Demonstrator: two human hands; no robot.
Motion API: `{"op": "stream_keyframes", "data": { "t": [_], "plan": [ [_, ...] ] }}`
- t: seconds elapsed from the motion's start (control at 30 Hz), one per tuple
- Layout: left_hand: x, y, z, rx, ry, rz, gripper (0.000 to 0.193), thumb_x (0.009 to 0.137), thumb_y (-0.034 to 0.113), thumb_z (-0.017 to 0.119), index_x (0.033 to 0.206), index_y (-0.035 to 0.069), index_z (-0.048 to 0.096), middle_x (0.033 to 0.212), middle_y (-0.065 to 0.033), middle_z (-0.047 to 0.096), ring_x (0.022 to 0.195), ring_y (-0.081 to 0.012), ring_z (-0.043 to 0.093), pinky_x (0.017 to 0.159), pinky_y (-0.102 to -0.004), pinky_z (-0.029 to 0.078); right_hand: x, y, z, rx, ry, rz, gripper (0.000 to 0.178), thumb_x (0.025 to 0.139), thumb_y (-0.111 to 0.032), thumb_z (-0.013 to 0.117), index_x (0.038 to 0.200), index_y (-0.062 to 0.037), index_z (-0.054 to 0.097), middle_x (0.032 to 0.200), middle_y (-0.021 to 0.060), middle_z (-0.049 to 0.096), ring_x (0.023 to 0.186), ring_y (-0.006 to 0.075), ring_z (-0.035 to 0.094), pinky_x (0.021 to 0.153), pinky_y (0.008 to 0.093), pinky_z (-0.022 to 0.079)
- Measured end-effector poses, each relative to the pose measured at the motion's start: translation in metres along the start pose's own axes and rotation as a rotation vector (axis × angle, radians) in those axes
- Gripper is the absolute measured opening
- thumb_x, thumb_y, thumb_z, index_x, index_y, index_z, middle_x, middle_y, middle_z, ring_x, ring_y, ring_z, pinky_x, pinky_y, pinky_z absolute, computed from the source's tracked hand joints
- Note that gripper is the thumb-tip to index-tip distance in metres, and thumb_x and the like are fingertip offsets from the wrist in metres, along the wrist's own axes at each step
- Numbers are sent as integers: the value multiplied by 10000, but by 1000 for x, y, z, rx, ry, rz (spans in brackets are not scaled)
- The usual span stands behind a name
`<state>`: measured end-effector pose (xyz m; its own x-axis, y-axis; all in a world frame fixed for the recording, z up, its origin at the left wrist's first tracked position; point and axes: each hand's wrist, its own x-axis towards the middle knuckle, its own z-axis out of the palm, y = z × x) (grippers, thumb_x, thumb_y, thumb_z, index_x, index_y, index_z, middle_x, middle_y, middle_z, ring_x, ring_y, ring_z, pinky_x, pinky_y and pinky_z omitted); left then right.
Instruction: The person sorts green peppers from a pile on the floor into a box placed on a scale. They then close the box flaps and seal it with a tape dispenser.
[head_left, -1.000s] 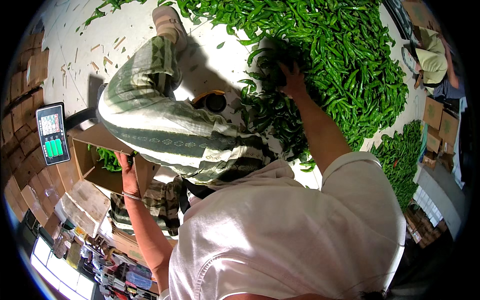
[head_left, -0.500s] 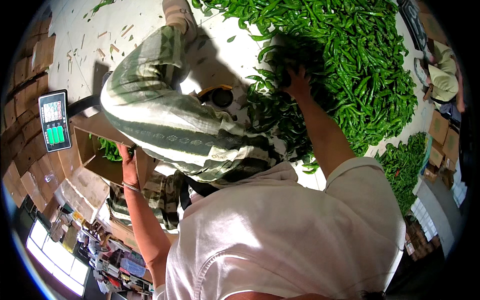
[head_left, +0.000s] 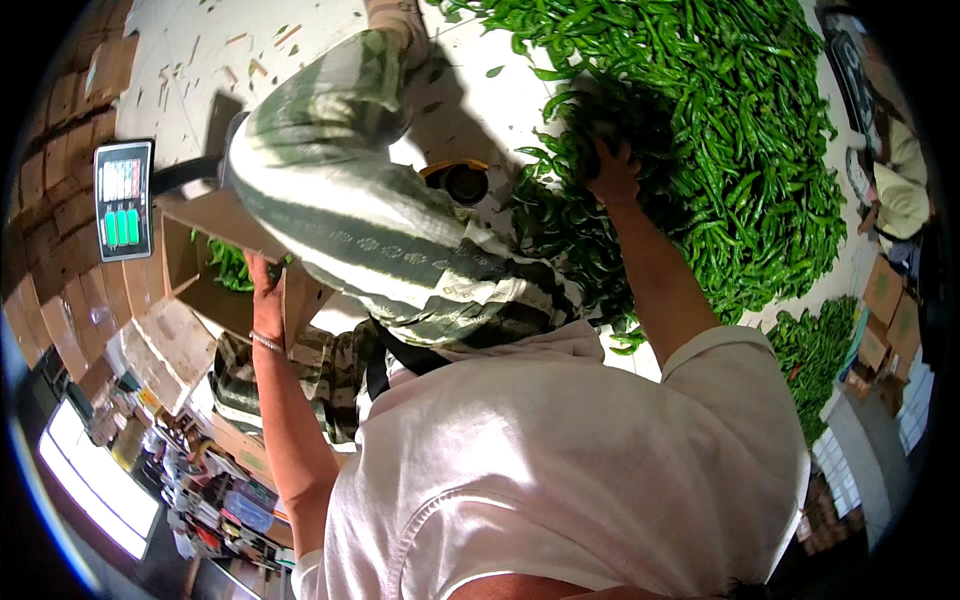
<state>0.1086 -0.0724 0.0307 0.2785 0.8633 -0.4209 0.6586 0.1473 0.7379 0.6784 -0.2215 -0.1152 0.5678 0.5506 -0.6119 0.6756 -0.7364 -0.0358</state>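
My left hand is at the opening of a cardboard box, beside the green chili peppers in it. Its fingertips are partly hidden, so whether it grips the box or a pepper is unclear. To the right, my right hand reaches onto the shaded edge of a broad heap of long green chili peppers. Its fingers are spread and the hand is open, touching the peppers, with nothing visibly gripped.
A scale display on an arm stands at the left. Beyond my bent leg, a dark round object with a yellow edge sits on the floor. A smaller pepper pile and a person are at the right. Stacked cartons line the left.
The whole view has shifted slightly, moving the scene rightward. My right hand stays spread on the peppers and my left hand stays at the box.
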Motion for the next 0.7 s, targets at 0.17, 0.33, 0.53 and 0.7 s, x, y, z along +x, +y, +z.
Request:
{"op": "stream_keyframes", "data": {
  "t": [0.17,0.33,0.53,0.7],
  "plan": [
    [19,31,18,164,107,112,674,819,187,698,1396,114,357,1541,-148,72,1424,-267,67,1136,-365,145,22,34,34,-128,245,-319,954,687,-446,734,1467,-283,209,1457,123,323,1285,390,344,987,577,333],
    [9,46,20,51,197,5,654,790,246,725,1367,155,432,1540,-158,65,1414,-291,129,1118,-368,201,9,19,16,-209,99,-180,836,772,-422,693,1452,-310,220,1467,120,283,1308,362,310,960,562,383],
    [-11,98,10,64,242,-123,473,858,227,650,1306,151,516,1506,-182,209,1383,-291,245,1067,-375,291,30,60,37,-168,247,-323,729,780,-413,703,1397,-238,356,1392,96,394,1252,369,373,980,496,402],
    [-48,107,-19,117,650,115,451,823,190,652,1256,115,550,1464,-205,293,1310,-351,362,1047,-369,330,21,62,-8,397,423,-553,633,638,-279,804,1207,-149,560,1106,138,603,1113,341,515,876,439,458]
  ]
}}
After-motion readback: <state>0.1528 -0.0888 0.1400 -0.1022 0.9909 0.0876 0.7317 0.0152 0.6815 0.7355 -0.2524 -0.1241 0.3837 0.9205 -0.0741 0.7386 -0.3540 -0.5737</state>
